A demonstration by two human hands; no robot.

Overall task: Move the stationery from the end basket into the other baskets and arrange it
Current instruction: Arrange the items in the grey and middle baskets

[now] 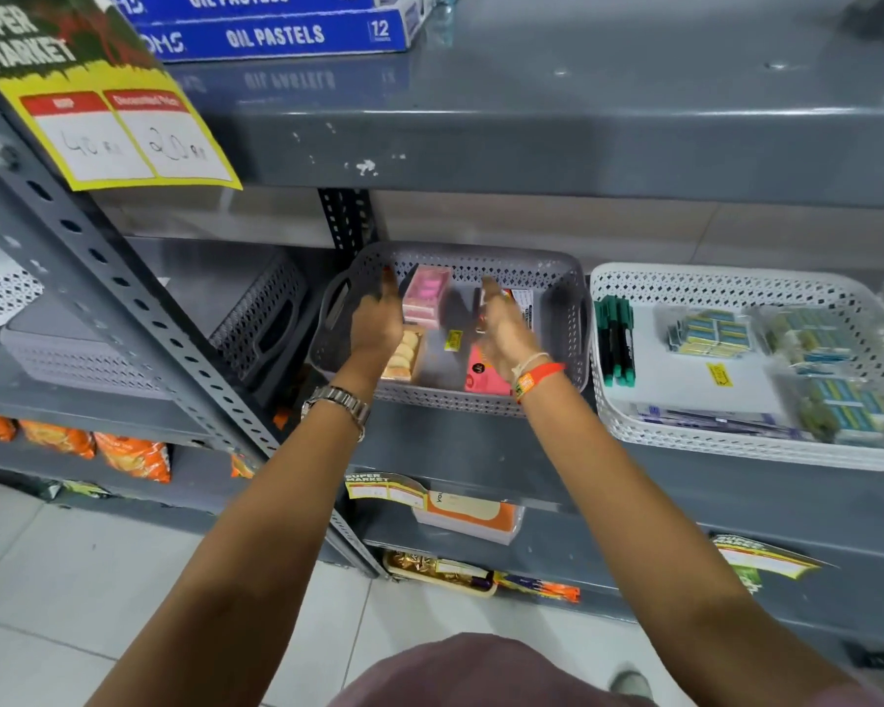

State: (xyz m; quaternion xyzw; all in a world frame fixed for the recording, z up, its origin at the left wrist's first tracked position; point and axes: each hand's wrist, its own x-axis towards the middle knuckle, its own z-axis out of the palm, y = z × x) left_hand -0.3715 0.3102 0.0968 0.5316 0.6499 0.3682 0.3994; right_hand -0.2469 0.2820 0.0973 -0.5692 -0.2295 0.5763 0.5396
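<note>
A grey perforated basket sits on the middle shelf. Inside lie a pink boxed pack at the back, a clear pack of pale round pieces at the left, a pink-red packet at the front and a white carded pack at the right. My left hand hovers inside the basket's left part, fingers loosely curled, next to the pink pack. My right hand is blurred over the basket's middle, above the pink-red packet. To the right a white basket holds green markers, eraser packs and flat packets.
A grey shelf edge overhangs the baskets. A slotted upright post runs diagonally at left, carrying a yellow price sign. Stacked grey baskets stand left of the post. Oil pastel boxes lie on the top shelf.
</note>
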